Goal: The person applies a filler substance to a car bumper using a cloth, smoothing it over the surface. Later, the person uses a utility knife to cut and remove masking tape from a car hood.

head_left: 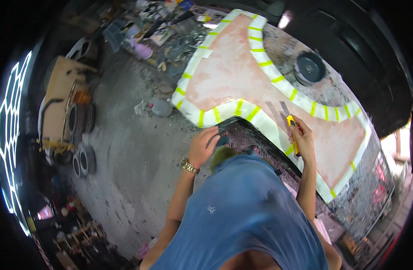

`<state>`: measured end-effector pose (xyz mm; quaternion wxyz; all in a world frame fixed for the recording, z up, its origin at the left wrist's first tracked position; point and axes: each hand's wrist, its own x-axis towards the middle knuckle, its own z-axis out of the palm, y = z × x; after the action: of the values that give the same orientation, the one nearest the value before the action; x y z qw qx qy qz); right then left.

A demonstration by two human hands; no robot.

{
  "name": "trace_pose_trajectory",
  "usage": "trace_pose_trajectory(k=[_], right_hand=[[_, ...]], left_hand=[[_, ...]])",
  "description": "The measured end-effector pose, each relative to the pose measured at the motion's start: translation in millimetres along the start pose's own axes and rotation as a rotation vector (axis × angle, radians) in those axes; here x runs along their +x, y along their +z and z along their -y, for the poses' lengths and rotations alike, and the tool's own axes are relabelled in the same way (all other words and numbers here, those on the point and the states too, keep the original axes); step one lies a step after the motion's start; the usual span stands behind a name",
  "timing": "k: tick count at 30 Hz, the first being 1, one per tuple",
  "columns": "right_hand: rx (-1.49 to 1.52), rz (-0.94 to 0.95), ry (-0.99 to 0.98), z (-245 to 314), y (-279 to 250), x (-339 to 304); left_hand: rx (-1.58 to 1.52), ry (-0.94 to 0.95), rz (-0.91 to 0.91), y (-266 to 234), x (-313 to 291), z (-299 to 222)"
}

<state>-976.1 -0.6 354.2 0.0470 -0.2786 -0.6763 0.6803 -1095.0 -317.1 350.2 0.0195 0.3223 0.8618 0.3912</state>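
Observation:
A large curved panel (224, 81), pinkish and blotchy like a car fender, lies across a work table in front of me. White strips (205, 114) line its border, crossed at intervals by short yellow-green tape pieces (239, 107). My right hand (302, 138) is closed round a yellow and black utility knife (291, 120), held above the panel. The knife's blade (284, 108) is out and points away from me. My left hand (204, 146), with a metal watch on its wrist, hovers by the panel's near edge. Its fingers are loosely stretched and it holds nothing.
A round dark tub (310, 68) sits on the paint-stained table (278, 42) beyond the panel's curve. Stacked tyres (82, 119) and a brown board (60, 96) stand at the left. A whitish jug (162, 108) rests on the floor, with clutter (148, 33) farther back.

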Motion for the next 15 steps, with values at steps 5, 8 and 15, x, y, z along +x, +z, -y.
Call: trace_pose_trajectory(k=[5,8,15], right_hand=[[-0.212,0.146,-0.060,19.7,36.3,17.5],[-0.327,0.264,-0.165,25.0,60.3,20.8],[-0.497,0.585,-0.279,36.3,106.2,7.3]], left_hand=[[0.078,-0.290,0.015,-1.2,-80.5,73.9],[0.133,-0.467,0.175,5.0,-131.4,126.5],[0.263,-1.149,0.508,26.6,-304.0,254.5]])
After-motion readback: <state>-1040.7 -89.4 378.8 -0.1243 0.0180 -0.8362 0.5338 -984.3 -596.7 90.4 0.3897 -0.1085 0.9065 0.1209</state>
